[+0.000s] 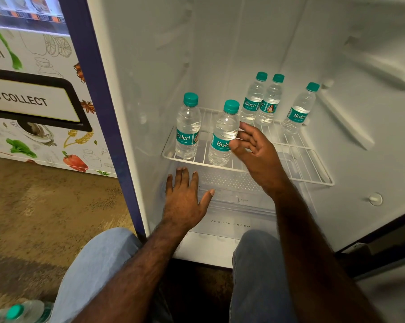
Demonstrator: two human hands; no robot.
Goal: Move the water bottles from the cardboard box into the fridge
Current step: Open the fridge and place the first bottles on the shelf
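Several clear water bottles with teal caps stand upright on the white wire shelf point(313, 164) of the open fridge. Two are at the front: one at the left point(188, 129) and one beside it point(222, 136). Three stand at the back point(254, 99), point(270, 101), point(299, 110). My right hand point(255, 152) is just right of the second front bottle, fingers apart, fingertips touching or nearly touching its side. My left hand point(185, 197) rests flat with spread fingers on the clear crisper lid point(234, 183) below the shelf. More teal-capped bottles point(15, 312) show at the bottom left corner.
The fridge's blue-edged left wall point(108, 127) stands beside a printed vending panel point(33, 101). A drawer marked VEGGIE FRESH point(229, 223) sits under the lid. My knees in jeans point(99, 264) are close to the fridge base, over brown floor point(45, 194).
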